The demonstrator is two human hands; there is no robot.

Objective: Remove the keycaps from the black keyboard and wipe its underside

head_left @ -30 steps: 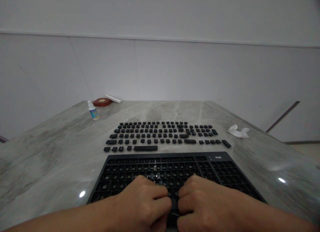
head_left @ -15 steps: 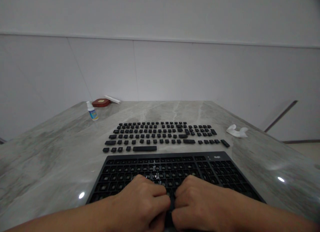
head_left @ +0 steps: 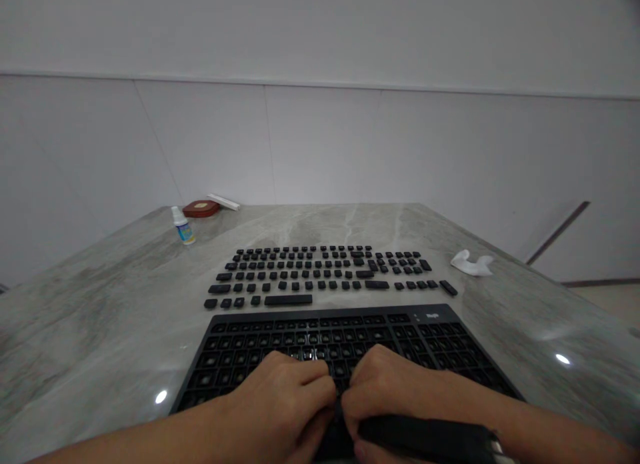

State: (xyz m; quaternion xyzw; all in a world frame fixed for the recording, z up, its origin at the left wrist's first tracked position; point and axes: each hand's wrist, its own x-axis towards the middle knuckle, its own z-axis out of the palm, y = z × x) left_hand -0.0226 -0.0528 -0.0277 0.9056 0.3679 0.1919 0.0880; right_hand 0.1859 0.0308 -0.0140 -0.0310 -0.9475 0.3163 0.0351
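Observation:
A black keyboard (head_left: 320, 311) with its keycaps off lies in front of me, its sockets bare. My left hand (head_left: 295, 401) rests over its lower middle, fingers curled and closed; whatever they pinch is hidden. Close beside it, my right hand (head_left: 387, 391) is closed too, its fingertips down at the keyboard's near part. A long black-handled tool (head_left: 430, 434) with a shiny metal bit at its right end lies in the right hand, slanting back under the wrist; its working tip is out of sight. Beyond the keyboard, loose black keycaps (head_left: 289, 300) are laid out in rows on the tabletop.
A small white spray bottle (head_left: 183, 227) stands at the back left, near a reddish-brown case (head_left: 201, 209) and a white flat strip (head_left: 224, 202). Crumpled white tissue (head_left: 471, 264) lies on the right of the grey marbled table (head_left: 125, 304). A pale wall (head_left: 320, 137) rises behind.
The black-handled tool now shows in my right hand, where it was not visible before. Both hands stay close together over the keyboard, having shifted slightly. The view has tilted a little.

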